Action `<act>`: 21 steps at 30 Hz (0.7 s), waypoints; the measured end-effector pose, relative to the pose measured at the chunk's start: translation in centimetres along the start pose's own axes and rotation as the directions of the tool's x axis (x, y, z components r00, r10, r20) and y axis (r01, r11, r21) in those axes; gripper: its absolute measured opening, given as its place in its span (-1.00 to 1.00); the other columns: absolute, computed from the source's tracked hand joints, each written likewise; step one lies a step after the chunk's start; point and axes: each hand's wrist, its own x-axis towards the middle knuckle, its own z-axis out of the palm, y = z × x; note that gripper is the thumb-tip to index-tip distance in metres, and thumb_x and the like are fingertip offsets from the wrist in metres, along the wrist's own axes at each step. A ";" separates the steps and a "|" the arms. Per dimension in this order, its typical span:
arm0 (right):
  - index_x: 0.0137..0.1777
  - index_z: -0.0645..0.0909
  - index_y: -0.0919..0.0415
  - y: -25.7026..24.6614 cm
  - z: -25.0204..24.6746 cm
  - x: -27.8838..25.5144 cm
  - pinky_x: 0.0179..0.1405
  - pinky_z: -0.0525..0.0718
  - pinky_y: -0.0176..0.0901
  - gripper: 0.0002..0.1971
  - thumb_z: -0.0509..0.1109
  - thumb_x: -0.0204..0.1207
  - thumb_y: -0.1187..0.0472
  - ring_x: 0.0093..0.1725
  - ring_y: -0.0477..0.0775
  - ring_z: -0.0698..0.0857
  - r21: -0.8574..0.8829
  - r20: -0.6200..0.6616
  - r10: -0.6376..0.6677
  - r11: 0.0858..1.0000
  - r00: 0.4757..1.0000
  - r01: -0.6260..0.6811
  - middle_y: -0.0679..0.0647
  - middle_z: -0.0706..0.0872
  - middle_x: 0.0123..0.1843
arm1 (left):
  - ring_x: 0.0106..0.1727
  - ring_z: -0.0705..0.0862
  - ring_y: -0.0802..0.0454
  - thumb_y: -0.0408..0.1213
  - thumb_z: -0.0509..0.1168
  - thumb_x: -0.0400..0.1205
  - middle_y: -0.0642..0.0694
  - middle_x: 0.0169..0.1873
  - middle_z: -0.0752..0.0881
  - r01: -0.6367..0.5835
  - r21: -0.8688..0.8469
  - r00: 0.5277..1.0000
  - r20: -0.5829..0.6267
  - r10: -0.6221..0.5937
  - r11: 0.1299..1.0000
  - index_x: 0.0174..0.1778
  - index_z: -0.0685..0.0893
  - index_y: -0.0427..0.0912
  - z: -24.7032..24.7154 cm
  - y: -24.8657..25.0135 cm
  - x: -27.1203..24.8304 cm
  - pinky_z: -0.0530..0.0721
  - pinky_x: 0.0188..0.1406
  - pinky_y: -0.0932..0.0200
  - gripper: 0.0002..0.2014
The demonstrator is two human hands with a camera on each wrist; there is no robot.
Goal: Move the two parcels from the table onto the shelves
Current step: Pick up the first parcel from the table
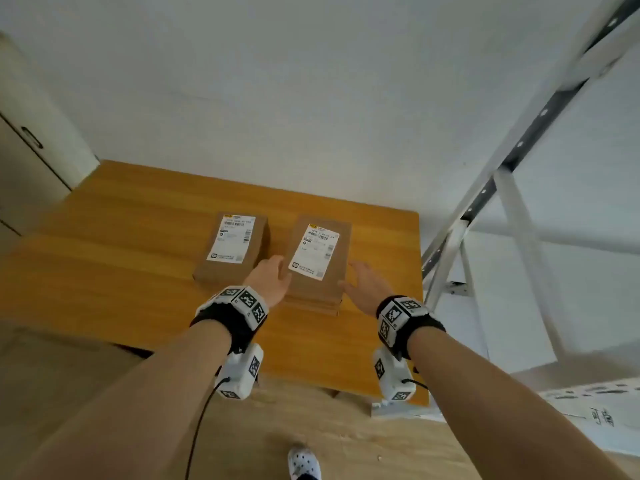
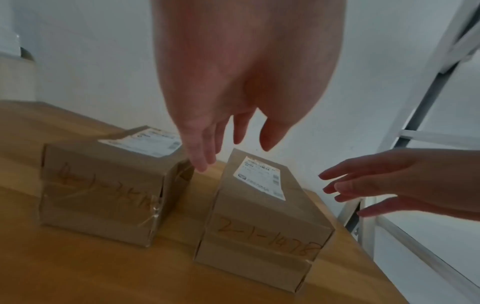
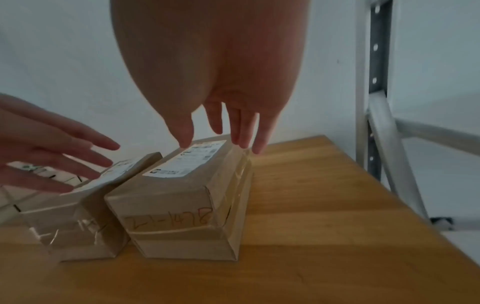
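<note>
Both hands flank the right parcel on the table, fingers spread, nothing held.

I see two brown parcels side by side on the wooden table point(image 1: 138, 216), each with a white label on top. Taking the right parcel point(image 1: 317, 265) as my landmark: the left parcel point(image 1: 232, 251) sits just beside it on its left, with a narrow gap between them. My left hand point(image 1: 272, 282) reaches into that gap, its grip apart with straight fingers; my right hand point(image 1: 363, 285) is at the parcel's right side, grip also apart, and I cannot tell whether either touches the cardboard. The metal shelves point(image 1: 485, 209) stand to the parcel's right, past the table edge. Its near end bears handwritten "2-1-1478".
</note>
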 end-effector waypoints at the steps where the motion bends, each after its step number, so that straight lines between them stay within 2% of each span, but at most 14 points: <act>1: 0.67 0.10 0.16 -0.1 0.1 0.7 0.49 0.43 0.09 -0.34 0.25 0.64 0.04 0.57 0.25 0.40 0.051 0.006 0.021 0.998 1.000 -0.021 0.19 0.29 0.66 | 0.30 0.64 -0.13 -0.18 0.12 0.73 -0.21 0.57 0.40 0.033 -0.019 0.999 0.029 -0.032 0.999 0.65 0.17 -0.20 0.1 0.1 0.6 0.61 0.12 0.17 -0.44; 3: 0.69 0.01 0.12 0.1 0.5 1.9 0.52 0.42 0.15 -0.26 0.30 0.61 0.05 0.59 0.27 0.38 0.134 0.032 0.037 0.990 0.999 -0.041 0.19 0.27 0.67 | 0.58 0.39 -0.16 -0.18 0.12 0.73 -0.19 0.65 0.26 0.066 -0.053 0.995 0.074 -0.062 0.996 0.67 0.09 -0.19 0.6 -0.2 1.6 0.42 0.48 0.03 -0.40; 4: 0.70 -0.03 0.11 0.2 0.8 2.3 0.53 0.42 0.16 -0.22 0.32 0.60 0.05 0.59 0.26 0.38 0.175 0.050 0.033 0.984 0.998 -0.042 0.18 0.27 0.68 | 0.63 0.31 -0.16 -0.19 0.12 0.73 -0.17 0.66 0.22 0.083 -0.075 0.992 0.102 -0.075 0.994 0.68 0.07 -0.18 0.9 -0.5 2.0 0.34 0.56 -0.02 -0.39; 6: 0.70 -0.09 0.10 0.3 1.4 3.2 0.52 0.45 0.13 -0.18 0.33 0.59 0.05 0.58 0.24 0.40 0.248 0.092 0.036 0.967 0.995 -0.058 0.15 0.28 0.68 | 0.64 0.28 -0.17 -0.20 0.12 0.73 -0.15 0.67 0.21 0.138 -0.159 0.983 0.145 -0.116 0.977 0.69 0.04 -0.15 1.5 -1.0 2.8 0.31 0.60 -0.08 -0.38; 9: 0.71 -0.17 0.14 0.4 2.1 3.9 0.49 0.46 0.06 -0.13 0.35 0.59 0.09 0.58 0.20 0.41 0.348 0.112 0.051 0.933 0.992 -0.088 0.14 0.28 0.67 | 0.63 0.31 -0.16 -0.25 0.13 0.73 -0.17 0.64 0.28 0.199 -0.268 0.972 0.175 -0.156 0.943 0.68 0.07 -0.15 2.0 -1.7 3.6 0.35 0.57 -0.07 -0.39; 12: 0.70 -0.24 0.08 0.8 2.6 4.5 0.48 0.47 0.11 -0.06 0.40 0.56 0.18 0.57 0.22 0.43 0.488 0.088 0.120 0.860 0.989 -0.147 0.17 0.34 0.64 | 0.60 0.35 -0.15 -0.32 0.13 0.72 -0.17 0.61 0.35 0.239 -0.360 0.962 0.214 -0.170 0.902 0.67 0.10 -0.17 2.1 -2.3 4.0 0.40 0.54 -0.06 -0.41; 13: 0.70 -0.20 0.06 1.1 2.8 4.7 0.49 0.47 0.15 -0.07 0.41 0.55 0.19 0.57 0.23 0.43 0.521 0.092 0.141 0.837 0.986 -0.169 0.18 0.37 0.63 | 0.59 0.36 -0.15 -0.33 0.14 0.72 -0.17 0.60 0.36 0.246 -0.390 0.959 0.229 -0.165 0.887 0.67 0.11 -0.17 2.1 -2.5 4.1 0.41 0.55 -0.09 -0.41; 16: 0.66 0.12 0.06 1.4 3.1 5.0 0.45 0.53 0.20 -0.25 0.41 0.54 0.22 0.55 0.20 0.45 0.536 0.121 0.134 0.825 0.984 -0.178 0.13 0.46 0.57 | 0.58 0.39 -0.15 -0.34 0.18 0.70 -0.18 0.58 0.40 0.258 -0.432 0.954 0.252 -0.159 0.864 0.66 0.14 -0.17 2.0 -2.8 4.2 0.42 0.55 -0.18 -0.41; 21: 0.61 0.23 0.04 1.1 3.1 4.7 0.40 0.58 0.24 -0.32 0.39 0.54 0.32 0.49 0.22 0.50 0.591 0.146 0.132 0.783 0.980 -0.193 0.15 0.50 0.53 | 0.54 0.44 -0.19 -0.44 0.20 0.68 -0.24 0.55 0.45 0.275 -0.477 0.953 0.249 -0.171 0.835 0.62 0.21 -0.26 1.8 -2.9 3.7 0.45 0.52 -0.13 -0.43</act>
